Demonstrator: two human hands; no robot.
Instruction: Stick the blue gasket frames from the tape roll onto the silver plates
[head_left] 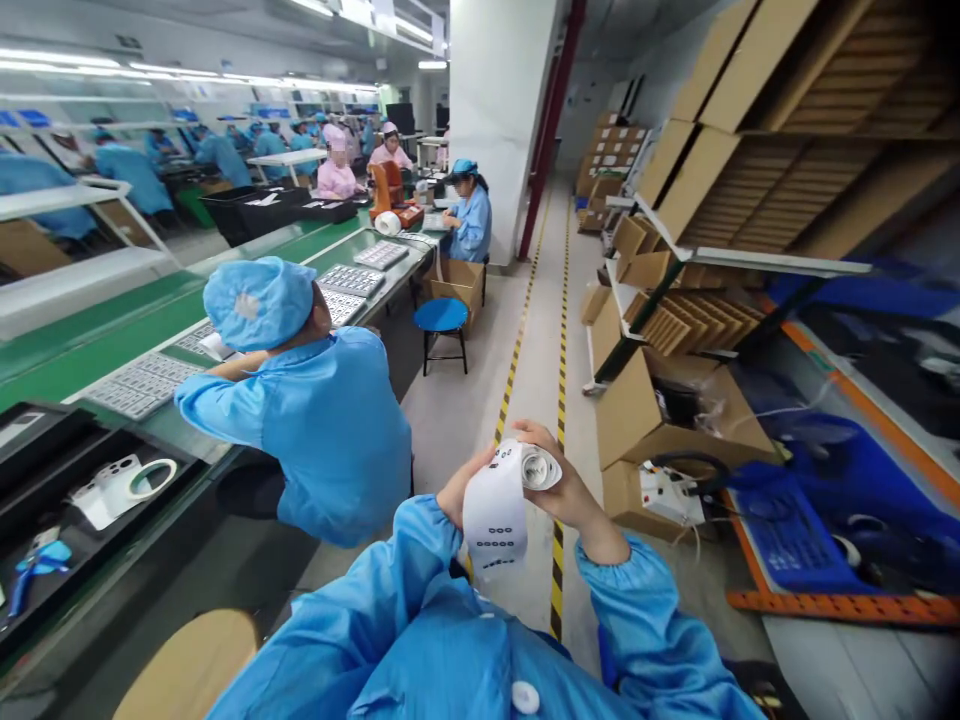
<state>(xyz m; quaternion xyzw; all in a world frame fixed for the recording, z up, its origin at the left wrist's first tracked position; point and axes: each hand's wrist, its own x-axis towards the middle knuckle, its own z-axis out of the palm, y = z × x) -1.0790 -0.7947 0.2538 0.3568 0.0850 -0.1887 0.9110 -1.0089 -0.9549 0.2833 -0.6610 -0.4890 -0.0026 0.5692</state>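
Observation:
Between my two hands, in front of my chest, is a roll of white backing paper with small dark stickers. Its loose end hangs down, with short rows of dark shapes along it. My left hand grips the strip at its left edge; part of its fingers lies behind the paper. Around the coiled part, my right hand is closed from the right and behind. The open end of the coil faces me.
A co-worker in blue sits at the green bench on my left. Ahead stands a blue stool. Cardboard boxes and a rack line the right side. Yellow-black floor tape runs along the aisle.

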